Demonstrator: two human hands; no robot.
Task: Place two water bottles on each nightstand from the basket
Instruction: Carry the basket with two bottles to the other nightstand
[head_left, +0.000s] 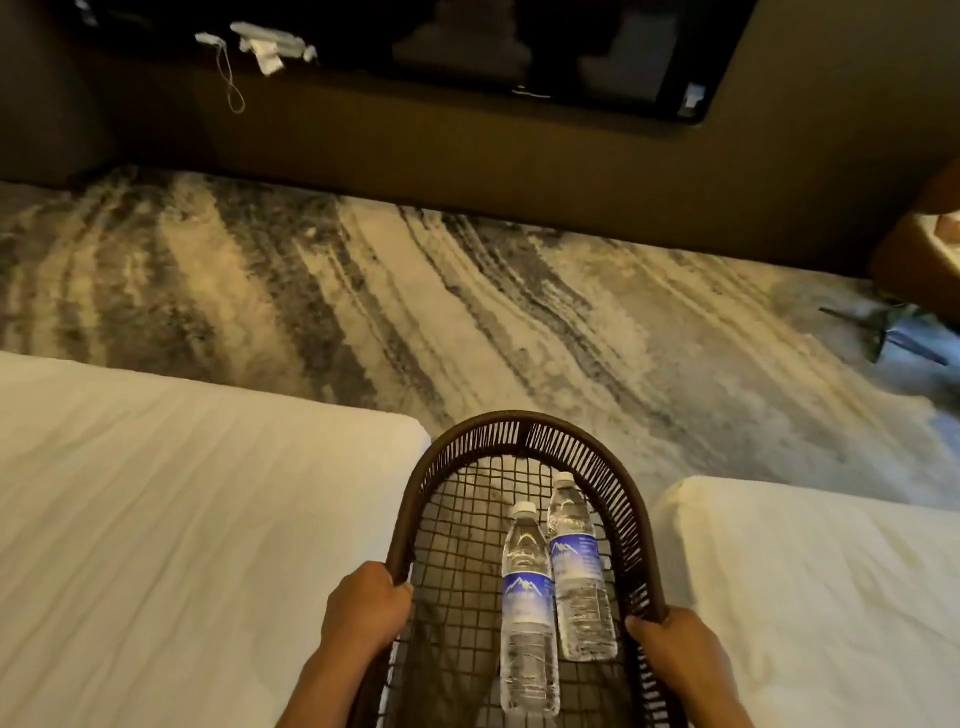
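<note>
A dark brown woven basket (524, 422) with an open mesh bottom is held in front of me, between two beds. My left hand (363, 605) grips its left rim and my right hand (672, 649) grips its right rim. Two clear water bottles with blue labels and white caps lie side by side in the basket, caps pointing away from me: the left bottle (527, 608) nearer to me, the right bottle (579, 571) a little farther. No nightstand is in view.
A white bed (171, 519) fills the lower left and another white bed (821, 592) the lower right. Grey and cream patterned carpet (441, 306) lies ahead. A dark wall unit with a television (571, 52) runs along the far side. A brown chair (919, 249) stands at the right edge.
</note>
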